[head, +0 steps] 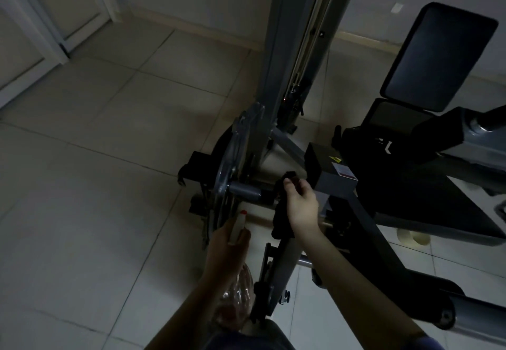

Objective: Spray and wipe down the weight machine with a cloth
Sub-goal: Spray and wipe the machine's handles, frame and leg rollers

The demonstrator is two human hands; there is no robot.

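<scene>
cloth (280, 221), dark, bunched on weight machine (336, 184) crossbar beside grey block; right hand (301, 204) grips it. spray bottle (237, 292), clear, white nozzle, red tip, grasped in left hand (223, 248), low beside frame. tiled floor (95, 185) beneath.

Left grip (227, 248) curled, low and close in, right grip (301, 207) clenched, higher and farther forward, knuckles up.

Pale floor tiles (82, 199) meet a white door (59, 2) (upper left, dim).
</scene>
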